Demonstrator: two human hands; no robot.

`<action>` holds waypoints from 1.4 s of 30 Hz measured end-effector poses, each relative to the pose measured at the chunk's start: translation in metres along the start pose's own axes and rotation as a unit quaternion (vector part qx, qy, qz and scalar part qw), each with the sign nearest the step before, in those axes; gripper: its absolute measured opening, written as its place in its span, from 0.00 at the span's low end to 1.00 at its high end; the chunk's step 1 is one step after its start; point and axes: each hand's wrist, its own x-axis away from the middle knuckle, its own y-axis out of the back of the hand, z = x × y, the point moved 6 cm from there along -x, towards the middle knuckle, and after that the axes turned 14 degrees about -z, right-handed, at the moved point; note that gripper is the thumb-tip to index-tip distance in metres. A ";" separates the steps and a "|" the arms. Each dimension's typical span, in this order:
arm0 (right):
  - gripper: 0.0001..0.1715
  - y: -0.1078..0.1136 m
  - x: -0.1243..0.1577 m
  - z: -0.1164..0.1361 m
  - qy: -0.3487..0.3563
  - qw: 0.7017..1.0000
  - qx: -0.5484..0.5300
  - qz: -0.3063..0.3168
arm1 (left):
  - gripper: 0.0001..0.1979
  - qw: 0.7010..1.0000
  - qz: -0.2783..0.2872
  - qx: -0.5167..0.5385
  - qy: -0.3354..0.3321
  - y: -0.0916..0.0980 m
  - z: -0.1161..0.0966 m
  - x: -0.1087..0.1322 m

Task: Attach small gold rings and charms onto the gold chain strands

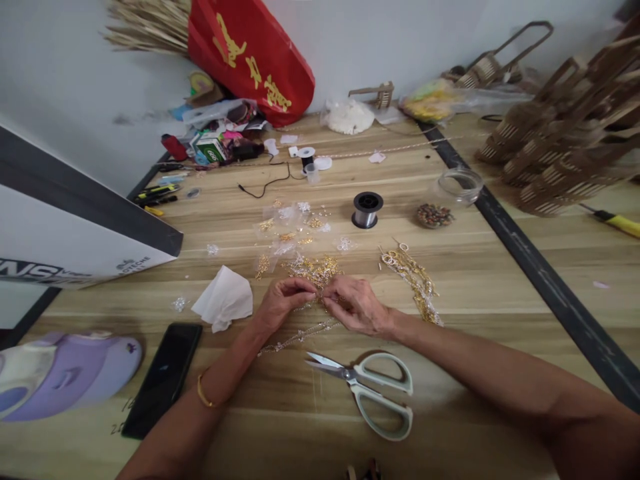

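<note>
My left hand (283, 303) and my right hand (356, 305) meet at the middle of the wooden table (450, 320), fingers pinched together on a thin beaded chain (295, 340) that trails down to the left under my left wrist. What exactly sits between the fingertips is too small to make out. Just beyond the hands lies a heap of small gold findings (315, 269). A bundle of gold chains (417, 280) lies to the right of my right hand. White-handled scissors (373, 387) lie open near my forearms.
A crumpled white tissue (225, 299), a black phone (163, 377) and a purple visor cap (65, 373) lie at left. A wire spool (367, 209), a bead dish (434, 215), a glass jar (460, 185), a red bag (255, 53) and wooden baskets (565, 140) stand behind.
</note>
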 end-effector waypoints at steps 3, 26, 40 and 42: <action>0.03 0.000 0.000 0.001 0.003 1.000 0.000 0.000 | 0.06 1.000 0.002 0.013 0.008 -0.001 0.001 0.000; 0.05 0.000 0.001 0.001 0.015 1.000 -0.002 0.002 | 0.06 1.000 0.025 0.009 0.008 -0.004 0.001 0.001; 0.04 0.000 0.000 0.002 0.020 1.000 0.009 -0.005 | 0.06 0.999 0.032 0.016 0.008 -0.005 0.000 0.001; 0.04 0.000 0.000 0.002 0.020 1.000 0.011 -0.004 | 0.07 0.999 0.032 0.017 0.013 -0.005 0.001 0.001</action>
